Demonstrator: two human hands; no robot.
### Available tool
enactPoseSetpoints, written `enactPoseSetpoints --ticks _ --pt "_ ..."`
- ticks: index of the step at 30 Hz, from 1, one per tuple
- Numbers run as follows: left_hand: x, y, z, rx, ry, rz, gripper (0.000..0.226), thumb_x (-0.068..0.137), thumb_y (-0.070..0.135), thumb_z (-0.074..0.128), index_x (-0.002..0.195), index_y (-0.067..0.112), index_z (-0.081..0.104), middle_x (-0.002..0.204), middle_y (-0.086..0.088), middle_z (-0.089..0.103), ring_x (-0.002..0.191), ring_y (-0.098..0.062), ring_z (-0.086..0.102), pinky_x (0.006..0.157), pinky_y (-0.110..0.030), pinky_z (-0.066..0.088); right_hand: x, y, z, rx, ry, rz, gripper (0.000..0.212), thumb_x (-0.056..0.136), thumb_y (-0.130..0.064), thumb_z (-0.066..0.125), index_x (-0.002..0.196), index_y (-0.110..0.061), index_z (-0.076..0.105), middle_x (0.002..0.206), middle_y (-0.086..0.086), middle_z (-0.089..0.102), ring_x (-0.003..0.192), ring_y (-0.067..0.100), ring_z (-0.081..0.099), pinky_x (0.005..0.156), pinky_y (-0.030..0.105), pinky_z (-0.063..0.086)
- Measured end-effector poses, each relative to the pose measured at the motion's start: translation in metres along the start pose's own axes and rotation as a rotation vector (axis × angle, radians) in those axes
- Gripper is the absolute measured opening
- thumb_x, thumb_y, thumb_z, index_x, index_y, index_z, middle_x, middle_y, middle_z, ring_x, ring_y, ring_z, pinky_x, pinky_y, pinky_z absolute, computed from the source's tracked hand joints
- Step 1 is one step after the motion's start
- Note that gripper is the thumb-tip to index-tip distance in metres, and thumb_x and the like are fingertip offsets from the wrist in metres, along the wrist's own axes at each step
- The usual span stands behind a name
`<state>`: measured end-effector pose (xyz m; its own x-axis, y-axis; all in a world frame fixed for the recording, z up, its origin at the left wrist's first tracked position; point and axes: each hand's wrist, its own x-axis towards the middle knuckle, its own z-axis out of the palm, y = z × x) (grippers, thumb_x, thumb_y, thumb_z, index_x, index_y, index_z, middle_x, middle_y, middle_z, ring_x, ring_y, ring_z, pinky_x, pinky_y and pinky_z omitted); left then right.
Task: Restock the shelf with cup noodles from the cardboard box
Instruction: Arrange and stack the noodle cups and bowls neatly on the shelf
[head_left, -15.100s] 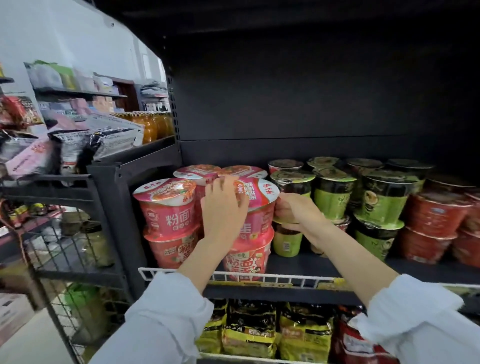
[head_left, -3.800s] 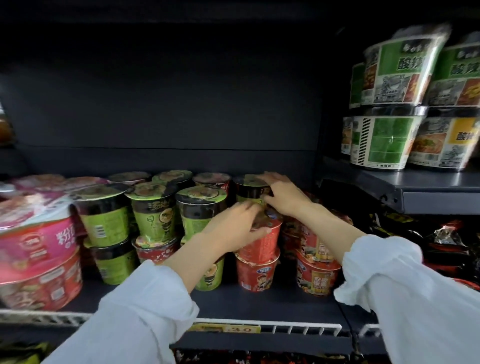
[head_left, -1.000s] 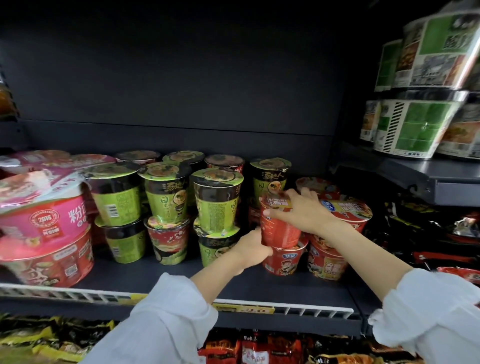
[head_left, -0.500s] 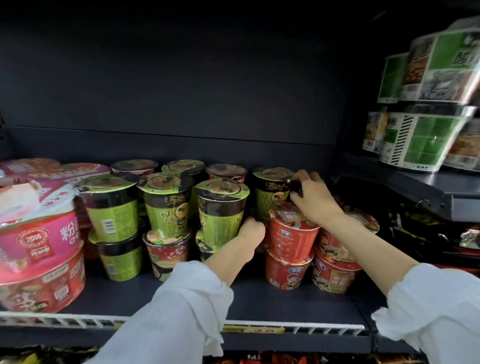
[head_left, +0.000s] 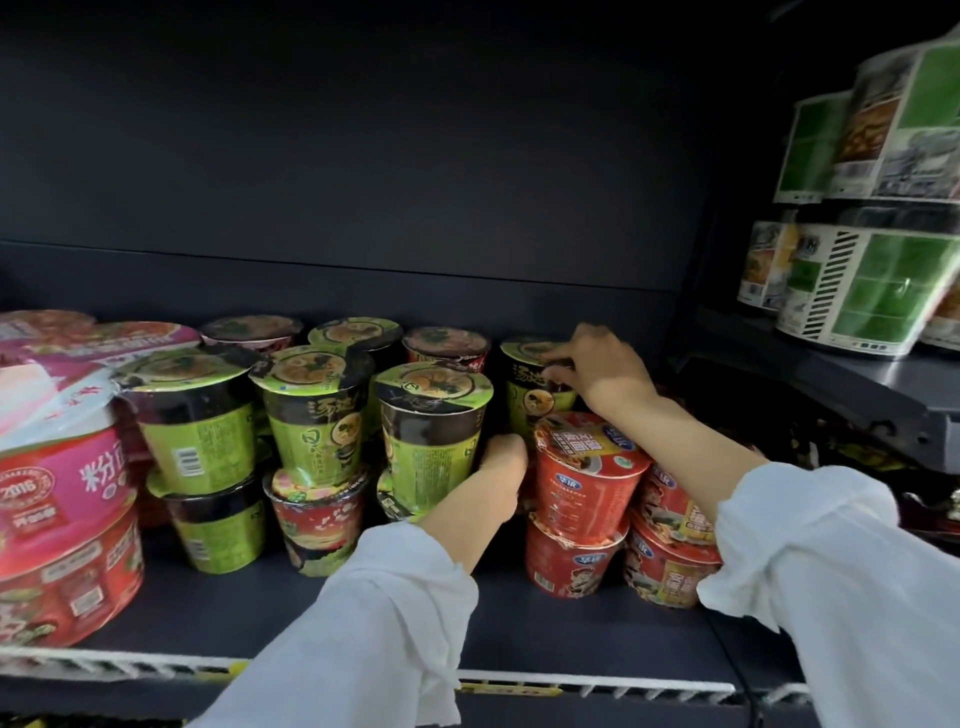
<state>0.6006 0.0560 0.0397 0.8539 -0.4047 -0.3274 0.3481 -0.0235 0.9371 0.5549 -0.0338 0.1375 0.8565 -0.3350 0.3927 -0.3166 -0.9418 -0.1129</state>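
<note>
The green cup (head_left: 535, 387) at the back of the shelf (head_left: 571, 634) stands upright behind the red stack, and the right hand (head_left: 597, 371) rests on it: fingertips (head_left: 553, 364) curl over the lid's rim and down its near side, holding it. The left hand (head_left: 501, 460) reaches into the gap between the front green cup (head_left: 431, 436) and the upper red cup (head_left: 587, 478); its fingers are hidden behind those cups, so whether it grips anything cannot be told.

The front green cup sits on another cup that is mostly hidden by the left arm. To its left, a second green cup (head_left: 311, 415) stands on a red-and-green cup (head_left: 317, 519), and a third green cup (head_left: 195, 421) stands on a lower green cup (head_left: 218, 525). More lids show in the row behind them. The upper red cup rests on a lower red cup (head_left: 569, 561), with another red pair (head_left: 670, 545) just beside it on the right, partly covered by the right sleeve (head_left: 831, 587).

At the far left stand big pink bowls (head_left: 57, 483), stacked. A wire rail (head_left: 597, 680) runs along the shelf's front edge. To the upper right, on a higher shelf (head_left: 857, 384), sit green-and-white tubs (head_left: 872, 291), stacked two high. Both arms wear white sleeves.
</note>
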Motion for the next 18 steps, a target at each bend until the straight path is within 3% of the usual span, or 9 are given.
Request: enactPoseSetpoints --ticks 3,6,10,14,16,18 --pt "0.0 -0.004 0.0 -0.046 -0.002 -0.001 0.033 0.098 0.018 0.032 0.105 0.006 0.061 0.112 -0.017 0.064 0.099 -0.028 0.062 0.089 -0.035 0.049 -0.003 -0.004 0.0 0.016 0.019 0.01 0.034 0.092 -0.035 0.055 0.124 -0.023 0.062 0.121 0.008 0.051 0.119 0.025 0.046 0.098 0.039 0.041" --pt "0.002 -0.006 -0.003 -0.08 -0.021 -0.002 0.031 0.099 0.015 0.031 0.082 0.011 0.057 0.084 -0.01 0.061 0.069 -0.019 0.054 0.063 -0.025 0.045 -0.004 -0.001 -0.003 0.031 -0.013 0.032 0.035 0.093 -0.031 0.055 0.126 -0.021 0.06 0.125 0.009 0.051 0.119 0.027 0.048 0.099 0.04 0.042" --pt "0.003 -0.007 -0.004 -0.126 -0.007 0.018 0.031 0.1 0.016 0.03 0.08 0.014 0.055 0.083 -0.007 0.059 0.067 -0.016 0.052 0.061 -0.024 0.043 -0.001 0.007 -0.01 0.064 -0.108 0.052 0.036 0.095 -0.021 0.053 0.131 -0.021 0.056 0.134 0.01 0.051 0.119 0.029 0.053 0.097 0.035 0.044" --pt "-0.004 -0.003 -0.005 -0.076 -0.018 0.019 0.035 0.1 0.01 0.029 0.07 0.012 0.048 0.066 -0.005 0.049 0.055 -0.015 0.042 0.053 -0.023 0.037 -0.003 0.011 -0.008 0.113 -0.117 0.076 0.037 0.096 -0.019 0.052 0.132 -0.023 0.055 0.134 0.007 0.054 0.116 0.027 0.055 0.096 0.035 0.046" --pt "-0.014 0.001 -0.006 -0.051 -0.044 0.021 0.032 0.099 0.012 0.031 0.073 0.01 0.049 0.068 -0.006 0.05 0.058 -0.016 0.044 0.055 -0.024 0.038 -0.006 0.01 -0.006 0.134 -0.126 0.081 0.038 0.096 -0.021 0.052 0.134 -0.024 0.052 0.135 0.008 0.052 0.118 0.027 0.054 0.097 0.036 0.046" --pt "-0.02 0.002 -0.006 0.018 -0.084 0.036 0.026 0.099 0.02 0.034 0.093 0.008 0.057 0.087 -0.009 0.06 0.077 -0.02 0.056 0.069 -0.026 0.047 -0.015 0.01 -0.005 0.16 -0.09 0.048 0.043 0.095 -0.023 0.053 0.138 -0.021 0.048 0.137 0.009 0.046 0.122 0.027 0.049 0.099 0.039 0.045"
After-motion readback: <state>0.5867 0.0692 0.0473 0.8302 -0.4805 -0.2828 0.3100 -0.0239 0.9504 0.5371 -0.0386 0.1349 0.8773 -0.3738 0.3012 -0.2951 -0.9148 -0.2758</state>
